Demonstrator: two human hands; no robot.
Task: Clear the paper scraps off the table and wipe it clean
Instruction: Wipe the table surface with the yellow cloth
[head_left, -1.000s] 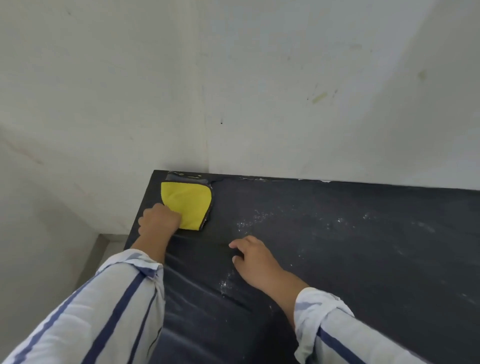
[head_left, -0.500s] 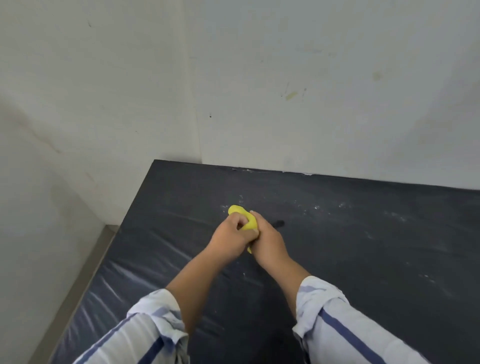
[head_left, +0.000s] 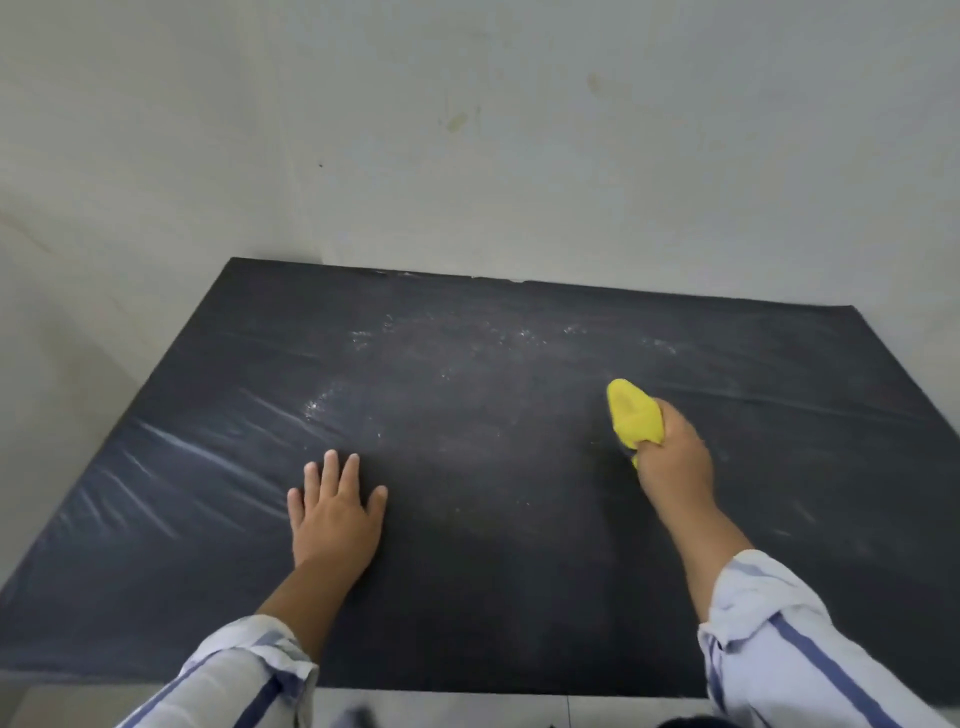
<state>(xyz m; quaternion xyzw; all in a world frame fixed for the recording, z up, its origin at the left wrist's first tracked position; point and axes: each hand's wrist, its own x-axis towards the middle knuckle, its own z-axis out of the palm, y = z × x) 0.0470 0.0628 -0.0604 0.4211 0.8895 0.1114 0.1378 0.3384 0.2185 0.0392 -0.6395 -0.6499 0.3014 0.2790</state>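
The black table (head_left: 467, 597) fills the lower half of the view, covered in a wrinkled dark sheet. My right hand (head_left: 672, 460) is shut on a bunched yellow cloth (head_left: 634, 413) and presses it on the table's right middle. My left hand (head_left: 335, 512) lies flat on the table at the left, fingers spread, holding nothing. White dusty specks (head_left: 363, 338) are scattered across the far middle of the top. No paper scraps show.
Pale walls (head_left: 467, 156) meet in a corner behind the table's far left. The table's back edge touches the wall. Light floor (head_left: 467, 709) shows below the near edge.
The cloth went from my left hand at the far left corner, through both hands at the middle, to my right hand on the right. My left hand now rests flat. The view pulled back.
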